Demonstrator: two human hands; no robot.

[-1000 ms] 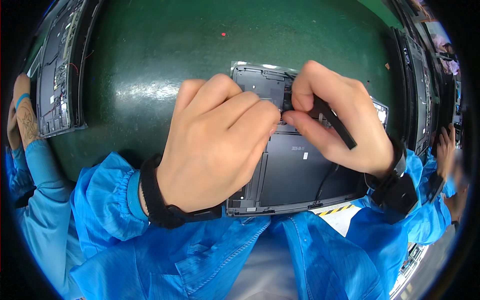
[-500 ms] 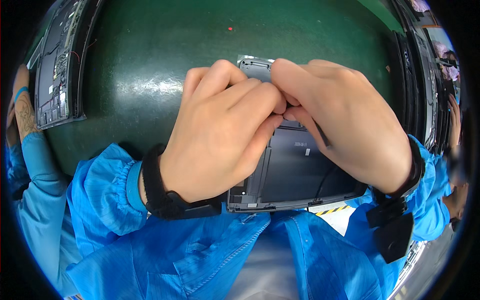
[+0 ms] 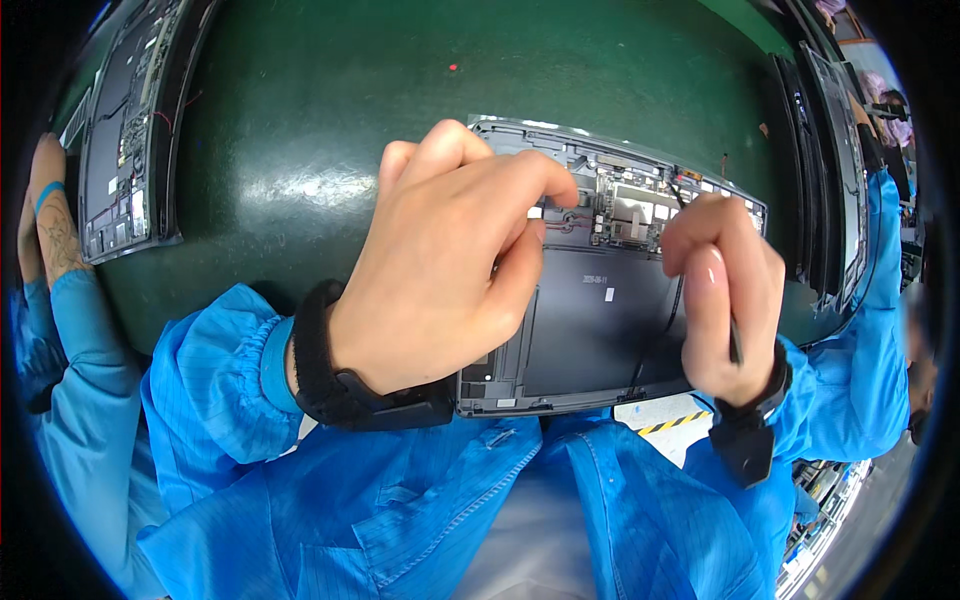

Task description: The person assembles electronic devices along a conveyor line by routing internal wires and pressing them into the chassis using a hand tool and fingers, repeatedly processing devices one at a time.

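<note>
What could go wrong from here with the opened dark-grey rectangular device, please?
The slim black tool in the bare right hand, close to the exposed silver-and-dark circuit board, might scratch it. The thin black cable running across the dark-grey rectangular device could snag on that hand.

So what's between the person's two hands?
In the head view, part of an open device shows between the left hand and right hand: its circuit board and, below, a dark panel with a white label.
</note>
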